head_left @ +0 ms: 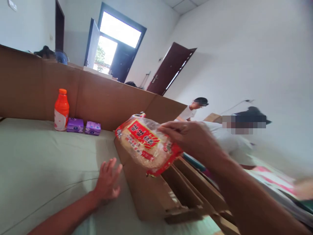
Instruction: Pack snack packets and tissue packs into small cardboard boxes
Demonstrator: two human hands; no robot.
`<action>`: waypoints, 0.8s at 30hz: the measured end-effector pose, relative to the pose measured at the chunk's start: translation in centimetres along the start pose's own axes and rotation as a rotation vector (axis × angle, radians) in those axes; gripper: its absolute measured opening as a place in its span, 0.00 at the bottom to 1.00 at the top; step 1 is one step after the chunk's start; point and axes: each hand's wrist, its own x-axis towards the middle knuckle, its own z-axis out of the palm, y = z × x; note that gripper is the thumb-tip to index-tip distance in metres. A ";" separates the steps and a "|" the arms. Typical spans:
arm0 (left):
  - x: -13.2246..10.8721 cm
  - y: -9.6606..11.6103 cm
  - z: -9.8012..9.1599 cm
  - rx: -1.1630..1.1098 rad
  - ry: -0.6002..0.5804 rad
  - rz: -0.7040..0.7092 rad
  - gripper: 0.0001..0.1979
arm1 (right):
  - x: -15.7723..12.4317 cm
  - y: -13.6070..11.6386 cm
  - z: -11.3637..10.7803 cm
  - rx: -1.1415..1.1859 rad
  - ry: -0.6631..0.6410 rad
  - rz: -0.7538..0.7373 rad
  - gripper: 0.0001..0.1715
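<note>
My right hand [186,133] is closed on the upper right edge of a snack packet [146,143]. The packet is clear plastic with red ends and a red label, and pale round food shows through it. It hangs in the air above an open cardboard box [146,192]. My left hand [107,179] is over the green cloth to the left of the box, its fingers spread and nothing in it. Farther back on the cloth stand an orange bottle [62,109] and two purple tissue packs, a left one [75,125] and a right one [93,128].
A cardboard partition [102,101] runs behind the cloth-covered surface [31,156]. On the right are two people in white shirts, one near [234,143] and one farther off [188,113]. An open door [168,68] and a bright doorway [106,54] are at the back.
</note>
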 end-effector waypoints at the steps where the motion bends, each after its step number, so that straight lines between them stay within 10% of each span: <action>1: -0.2 -2.3 -0.7 0.034 0.016 -0.082 0.43 | 1.3 -1.4 1.6 0.031 -0.060 -0.032 0.16; 6: -1.0 -10.1 -3.0 0.150 0.087 -0.400 0.33 | 8.8 -8.9 11.6 0.043 -0.220 -0.212 0.14; 13: -1.3 -10.8 -1.6 0.173 0.110 -0.524 0.22 | 19.2 -15.2 20.7 0.086 -0.165 -0.285 0.19; 18: -1.2 -11.1 -1.6 0.186 0.106 -0.530 0.21 | 20.4 -14.3 21.5 0.129 -0.128 -0.237 0.19; 24: -1.1 -12.0 -2.4 0.148 0.091 -0.450 0.17 | 14.8 -4.3 16.7 0.106 -0.155 -0.025 0.19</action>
